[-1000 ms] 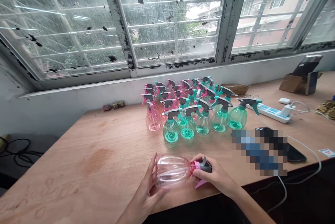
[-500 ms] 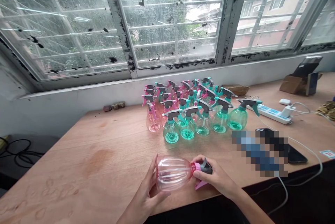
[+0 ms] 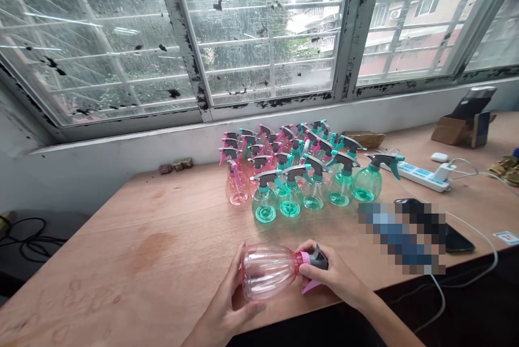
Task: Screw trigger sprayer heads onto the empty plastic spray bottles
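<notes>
So here's where we were at: our left hand (image 3: 227,309) was curled around the ribbed body of a clear pink plastic spray bottle (image 3: 267,271), fingers spread to cradle the fat end, while our right hand (image 3: 330,277) was closed on the narrow end, gripping around the dark grey trigger head (image 3: 320,258) and pink collar (image 3: 304,259). The bottle lay sideways between both hands, close over the plywood table (image 3: 121,287), though we couldn't tell whether it was touching the wood. Having one hand on each end looked like the steadiest way to control something that long and awkward. Well ahead of us, the other spray bottles stood upright in a tight block, with pink ones (image 3: 237,187) to the left and green ones (image 3: 265,204) to the right, probably packed that way to keep them together and sorted by colour. They sat back near the window sill (image 3: 121,139), well apart from our hands. Off to the right, a white power strip (image 3: 421,177) had a charger plugged in, likely placed there to stay near the phone (image 3: 460,239), which was partly hidden behind a pixelated blur.
</notes>
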The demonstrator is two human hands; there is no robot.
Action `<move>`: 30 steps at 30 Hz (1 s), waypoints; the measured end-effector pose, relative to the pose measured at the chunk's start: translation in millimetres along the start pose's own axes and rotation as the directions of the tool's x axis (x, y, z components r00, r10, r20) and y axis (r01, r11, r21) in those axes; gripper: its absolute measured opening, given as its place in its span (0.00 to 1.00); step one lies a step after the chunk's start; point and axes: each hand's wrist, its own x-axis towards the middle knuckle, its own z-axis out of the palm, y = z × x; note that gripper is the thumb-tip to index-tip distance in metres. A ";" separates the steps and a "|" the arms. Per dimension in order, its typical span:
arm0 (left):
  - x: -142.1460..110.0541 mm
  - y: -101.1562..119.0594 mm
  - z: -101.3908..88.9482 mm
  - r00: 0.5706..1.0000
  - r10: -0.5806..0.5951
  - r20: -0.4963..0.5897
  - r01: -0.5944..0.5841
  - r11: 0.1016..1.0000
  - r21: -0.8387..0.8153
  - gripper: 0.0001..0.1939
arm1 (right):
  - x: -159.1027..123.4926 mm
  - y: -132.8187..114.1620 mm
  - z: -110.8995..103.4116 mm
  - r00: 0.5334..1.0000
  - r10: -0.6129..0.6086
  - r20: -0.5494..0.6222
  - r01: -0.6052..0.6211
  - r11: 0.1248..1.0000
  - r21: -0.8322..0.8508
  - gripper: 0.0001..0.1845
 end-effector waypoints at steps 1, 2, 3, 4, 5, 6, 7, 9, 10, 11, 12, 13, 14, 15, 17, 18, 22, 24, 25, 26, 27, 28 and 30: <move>0.1 1.3 1.2 1.000 0.016 -0.013 -0.016 1.000 0.010 0.51 | 0.0 -0.1 -0.1 1.000 0.003 0.001 -0.003 1.000 0.006 0.17; 0.2 2.8 2.4 0.999 0.033 -0.021 -0.033 0.999 0.018 0.50 | 0.0 -0.2 -0.1 1.000 0.008 0.005 -0.008 1.000 0.015 0.17; 0.3 4.4 3.6 0.999 0.045 -0.025 -0.045 0.999 0.023 0.48 | -0.1 -0.2 -0.1 1.000 0.012 0.007 -0.012 1.000 0.021 0.17; 0.2 5.9 4.5 0.998 0.049 -0.027 -0.048 0.998 0.026 0.48 | -0.2 -0.2 -0.1 1.000 0.013 0.008 -0.013 1.000 0.020 0.17; 0.0 7.3 5.0 0.999 0.044 -0.026 -0.043 0.999 0.029 0.49 | -0.3 -0.2 0.0 1.000 0.011 0.008 -0.011 1.000 0.017 0.17; -0.5 8.5 5.0 0.999 0.033 -0.025 -0.032 0.999 0.032 0.51 | -0.5 -0.1 0.1 1.000 0.007 0.008 -0.007 1.000 0.016 0.17; -1.2 9.6 4.7 1.000 0.019 -0.023 -0.018 0.999 0.034 0.54 | -0.6 0.0 0.2 1.000 0.003 0.007 -0.003 1.000 0.018 0.17; -3.0 11.2 3.4 1.000 -0.015 -0.011 0.016 0.999 0.035 0.57 | -0.9 0.5 0.1 1.000 0.001 0.010 -0.001 1.000 0.029 0.17; -3.9 11.7 2.7 1.000 -0.030 -0.007 0.030 0.999 0.033 0.57 | -1.0 0.9 -0.1 1.000 0.004 0.014 -0.005 0.999 0.038 0.17; -4.7 12.0 2.2 0.999 -0.042 -0.005 0.042 0.999 0.032 0.57 | -0.9 1.5 -0.4 1.000 0.005 0.017 -0.005 0.999 0.042 0.17; -5.2 12.1 1.9 0.999 -0.048 -0.007 0.048 0.998 0.036 0.56 | -0.8 2.1 -0.8 1.000 0.002 0.018 -0.003 0.999 0.039 0.17; -5.4 11.8 1.8 0.999 -0.046 -0.011 0.046 0.998 0.044 0.54 | -0.6 2.9 -1.2 1.000 -0.002 0.016 0.001 0.999 0.035 0.16; -5.3 11.1 1.9 0.999 -0.036 -0.015 0.036 0.998 0.052 0.53 | -0.4 3.8 -1.6 1.000 -0.003 0.014 0.003 0.999 0.032 0.16; -5.0 10.2 2.0 1.000 -0.019 -0.017 0.020 0.998 0.060 0.53 | -0.3 4.8 -2.0 1.000 -0.004 0.009 0.003 1.000 0.030 0.16; -4.0 7.8 2.1 1.000 0.016 -0.019 -0.014 0.997 0.073 0.51 | -0.1 6.6 -2.4 1.000 0.004 0.002 -0.005 1.000 0.031 0.17; -3.3 6.7 1.9 0.999 0.028 -0.025 -0.026 0.997 0.076 0.51 | -0.2 7.2 -2.3 1.000 0.010 0.003 -0.010 0.999 0.035 0.17; -1.2 6.6 0.3 1.000 0.002 -0.013 -0.001 0.998 0.067 0.51 | -1.0 7.4 -1.6 1.000 0.016 0.014 -0.017 0.999 0.050 0.18; -0.2 8.5 -0.2 1.000 -0.019 0.023 0.018 0.999 0.033 0.52 | -1.1 6.7 -1.5 1.000 0.006 0.005 -0.006 0.999 0.043 0.18; 0.4 9.3 -0.2 0.999 -0.022 0.032 0.022 1.000 0.014 0.53 | -1.0 6.6 -1.6 1.000 0.000 0.001 0.000 0.999 0.036 0.17; 1.1 9.6 -0.2 0.999 -0.020 0.032 0.020 1.000 -0.004 0.54 | -0.7 6.5 -1.7 1.000 -0.003 0.001 0.003 0.999 0.033 0.17; 2.0 9.3 -0.2 1.000 -0.014 0.021 0.014 1.000 -0.017 0.54 | -0.4 6.6 -1.8 1.000 -0.003 0.004 0.003 0.999 0.036 0.17; 3.0 8.4 -0.2 1.000 -0.007 0.008 0.007 1.000 -0.027 0.55 | -0.1 6.7 -1.9 1.000 -0.002 0.006 0.001 0.999 0.043 0.18; 5.3 5.5 -0.4 1.000 0.006 -0.015 -0.007 0.999 -0.041 0.54 | 0.4 6.6 -1.9 1.000 0.003 0.012 -0.003 0.998 0.057 0.18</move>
